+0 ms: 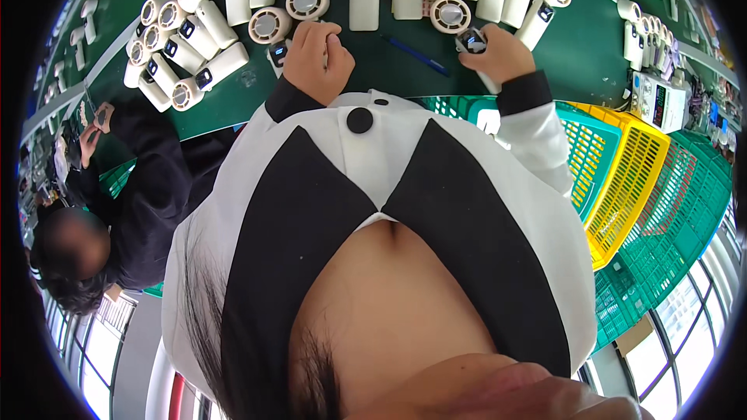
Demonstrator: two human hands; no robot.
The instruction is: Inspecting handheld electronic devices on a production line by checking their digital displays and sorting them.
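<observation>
My right hand (504, 53) is closed round a cream handheld fan (489, 82), its dark display lit near my fingertips. A round fan head (450, 15) lies just beyond those fingers. To the left, my left hand (317, 62) is curled closed; whatever lies inside its fingers is hidden. Right beside it is another cream handheld fan (270, 25), whose handle with a lit display (278, 53) runs partly behind that hand. Between my hands a blue pen (416, 55) lies on the green table (397, 82).
Many cream fans stand along the far side, among them an upright one (365, 0), and a pile of fans (177, 54) lies left. A power supply unit (660, 101) sits at right. Yellow baskets (626, 179) and green baskets (661, 225) stand below. A person (148, 179) works at left.
</observation>
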